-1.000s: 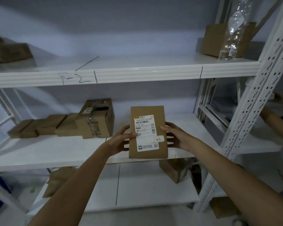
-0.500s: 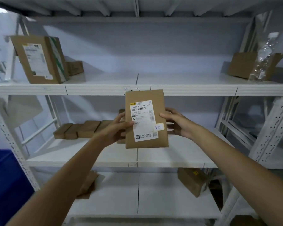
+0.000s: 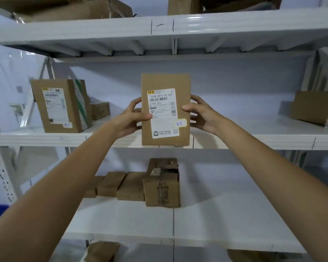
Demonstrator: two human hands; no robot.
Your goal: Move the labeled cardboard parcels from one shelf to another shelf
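A flat brown cardboard parcel (image 3: 166, 82) with a white barcode label facing me is held upright between both hands. My left hand (image 3: 130, 119) grips its left edge with the thumb on the label. My right hand (image 3: 203, 115) grips its right edge. The parcel's bottom edge is level with the front lip of the upper white shelf (image 3: 254, 141); I cannot tell whether it rests on it. On the shelf below (image 3: 225, 220) stand a taller taped box (image 3: 162, 186) and a row of small brown parcels (image 3: 121, 183).
A large labeled box (image 3: 59, 105) with green-striped tape stands at the left of the upper shelf, a smaller box (image 3: 99, 110) behind it. Another box (image 3: 311, 108) lies at the far right. The top shelf (image 3: 235, 25) carries more cartons. Perforated uprights frame the rack.
Both hands have raised the parcel from the height of the lower shelf up to the upper shelf, and my view has tilted upward. The grip on both edges is unchanged.
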